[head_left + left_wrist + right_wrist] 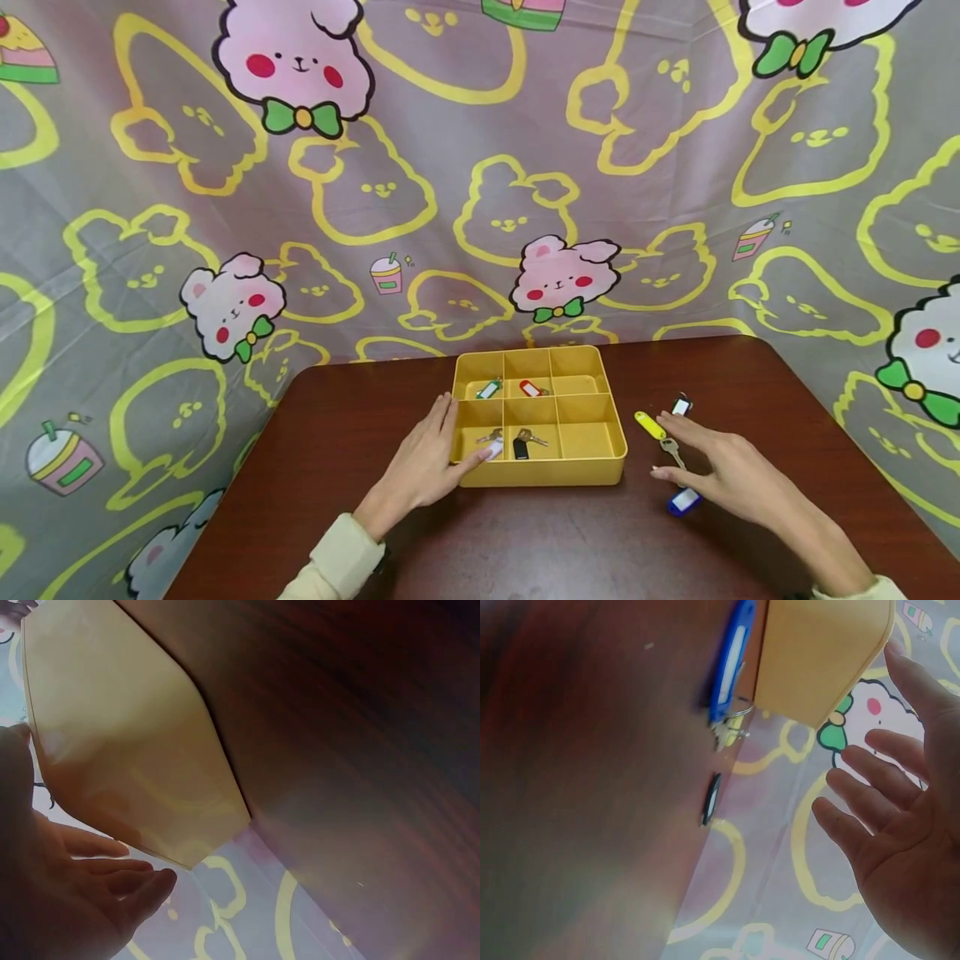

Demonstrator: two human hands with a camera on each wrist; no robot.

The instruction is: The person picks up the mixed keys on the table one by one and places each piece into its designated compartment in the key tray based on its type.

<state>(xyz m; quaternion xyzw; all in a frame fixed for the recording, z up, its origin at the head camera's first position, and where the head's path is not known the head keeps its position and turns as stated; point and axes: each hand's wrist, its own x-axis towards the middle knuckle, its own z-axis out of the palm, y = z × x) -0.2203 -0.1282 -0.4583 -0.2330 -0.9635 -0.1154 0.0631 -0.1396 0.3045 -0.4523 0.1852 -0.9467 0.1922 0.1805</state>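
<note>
A yellow box (540,473) with six-way dividers stands on the table. My left hand (422,454) rests at its left side with straight fingers along the rim, the thumb over the front left corner. In the left wrist view those fingers lie beside the box wall (127,727). Extended fingers spread on my right hand (738,473), which hovers over loose tagged keys right of the box. Near it are a yellow key tag (649,425), a key (671,451), a blue key tag (684,502) and a black key tag (681,405).
Inside the box, a green key tag (489,389) lies back left and a red key tag (531,388) back middle. A pale key tag (494,450) is front left, a black-tagged key (521,448) front middle. A patterned cloth (450,208) hangs behind the dark table (337,442).
</note>
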